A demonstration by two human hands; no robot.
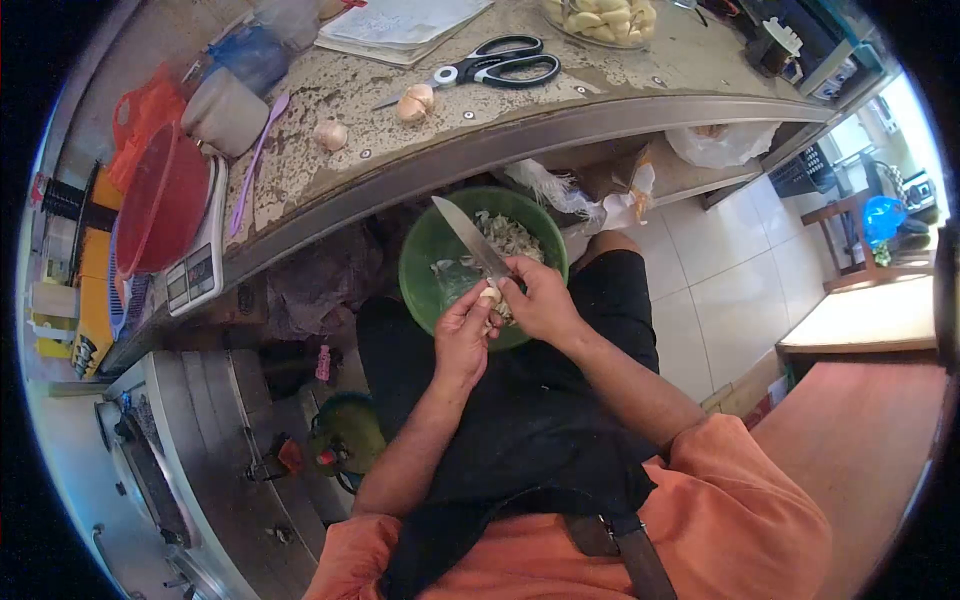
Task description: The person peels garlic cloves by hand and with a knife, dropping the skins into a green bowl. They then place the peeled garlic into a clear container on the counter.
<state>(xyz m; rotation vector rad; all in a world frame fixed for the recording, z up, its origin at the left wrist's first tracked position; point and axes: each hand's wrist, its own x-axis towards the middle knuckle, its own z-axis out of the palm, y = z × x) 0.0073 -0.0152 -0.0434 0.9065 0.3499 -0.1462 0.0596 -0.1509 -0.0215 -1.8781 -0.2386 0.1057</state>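
A garlic clove (491, 295) is pinched in the fingers of my left hand (466, 330), over the near side of a green basin (418, 285). My right hand (542, 300) is closed round a knife (468, 232), whose broad blade points up and left across the basin. The knife's handle is mostly hidden in my fingers, and my right thumb is at the clove. Pale garlic skins (510, 236) lie inside the basin, which rests at my lap.
On the worn counter (400, 150) above are scissors (490, 70), garlic bulbs (415, 103), a bowl of peeled cloves (600, 22), papers (395, 25), a purple stick (258, 160) and a red basin (165, 210) on a scale (197, 270). Its metal edge runs just beyond the green basin.
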